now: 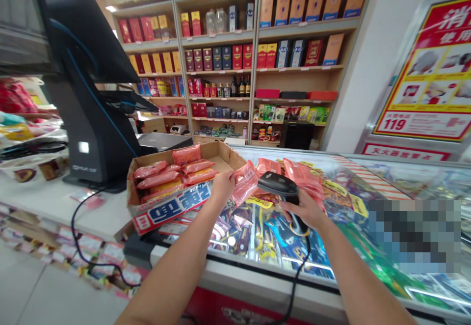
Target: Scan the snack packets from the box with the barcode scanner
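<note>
Below the 119 poster (423, 123), left fingers (228, 180) clamp a packet (245, 182), right fingers (303, 212) a scanner (277, 185).

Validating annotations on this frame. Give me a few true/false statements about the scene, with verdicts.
1. The left hand holds a pink plastic packet. True.
2. The right hand is empty. False: it grips a black handheld barcode scanner.
3. The scanner is cordless. False: a black cable runs down from it.
4. The cardboard box holds more pink packets. True.
</note>
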A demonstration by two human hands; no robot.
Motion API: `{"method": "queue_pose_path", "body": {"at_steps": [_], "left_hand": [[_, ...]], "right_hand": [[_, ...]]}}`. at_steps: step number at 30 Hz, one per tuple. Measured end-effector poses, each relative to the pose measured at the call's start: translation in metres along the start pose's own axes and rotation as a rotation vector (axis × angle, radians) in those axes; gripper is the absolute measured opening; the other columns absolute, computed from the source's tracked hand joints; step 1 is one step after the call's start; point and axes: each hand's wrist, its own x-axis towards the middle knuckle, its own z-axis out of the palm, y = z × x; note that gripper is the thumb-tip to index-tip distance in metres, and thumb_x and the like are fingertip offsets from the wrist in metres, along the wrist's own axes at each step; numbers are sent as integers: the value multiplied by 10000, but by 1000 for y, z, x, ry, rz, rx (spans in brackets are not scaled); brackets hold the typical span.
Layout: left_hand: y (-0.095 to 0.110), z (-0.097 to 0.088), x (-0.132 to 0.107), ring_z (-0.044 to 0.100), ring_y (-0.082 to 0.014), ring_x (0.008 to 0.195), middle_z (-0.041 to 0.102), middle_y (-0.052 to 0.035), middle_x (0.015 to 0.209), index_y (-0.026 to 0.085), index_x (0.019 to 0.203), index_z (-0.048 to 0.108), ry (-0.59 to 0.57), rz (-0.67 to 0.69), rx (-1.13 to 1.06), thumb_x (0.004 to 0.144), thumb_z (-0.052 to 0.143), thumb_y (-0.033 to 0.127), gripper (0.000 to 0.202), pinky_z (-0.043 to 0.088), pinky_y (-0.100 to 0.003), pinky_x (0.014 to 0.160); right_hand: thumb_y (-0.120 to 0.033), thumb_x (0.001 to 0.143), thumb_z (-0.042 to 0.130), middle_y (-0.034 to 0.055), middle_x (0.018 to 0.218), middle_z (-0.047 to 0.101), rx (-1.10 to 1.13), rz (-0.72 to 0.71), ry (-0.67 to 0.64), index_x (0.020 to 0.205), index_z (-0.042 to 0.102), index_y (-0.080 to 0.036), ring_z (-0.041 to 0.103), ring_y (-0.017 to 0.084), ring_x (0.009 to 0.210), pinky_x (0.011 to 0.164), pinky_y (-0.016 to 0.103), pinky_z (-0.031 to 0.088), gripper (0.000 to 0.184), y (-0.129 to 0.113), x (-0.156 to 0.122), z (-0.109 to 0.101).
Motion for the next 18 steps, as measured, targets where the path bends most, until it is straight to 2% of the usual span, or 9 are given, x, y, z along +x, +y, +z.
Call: {"method": "queue_pose_path", "body": {"at_steps": [6, 12, 15, 18], "left_hand": [[1, 0, -1, 621, -173, 708, 724, -89, 775, 151, 796, 738, -4, 4, 22, 896, 451, 191, 306, 358, -259, 662], [-2, 2, 1, 599, -163, 673, 701, -73, 725, 156, 731, 715, 35, 15, -36, 877, 466, 190, 291, 350, -258, 653], [-3, 5, 1, 558, -148, 610, 644, -46, 615, 159, 639, 670, 71, 9, -110, 866, 468, 202, 307, 339, -255, 628], [-5, 14, 0, 527, -133, 573, 593, -16, 561, 156, 617, 641, 98, -10, -248, 830, 495, 210, 263, 334, -244, 599]], "right_hand": [[-397, 744, 704, -46, 470, 548, 37, 15, -10, 937, 589, -158, 486, 131, 372, 405, 254, 377, 328, -2, 1, 3], [-388, 741, 709, -38, 460, 556, 49, 17, 1, 797, 578, -177, 498, 129, 373, 423, 258, 390, 254, -1, 2, 1], [-394, 743, 704, -19, 468, 564, 100, -15, 90, 686, 567, -180, 512, 129, 385, 422, 259, 416, 260, 2, 3, 0], [-413, 766, 675, -4, 472, 566, 231, -19, 251, 634, 561, -182, 517, 132, 389, 406, 262, 436, 289, 7, 5, -3]]}}
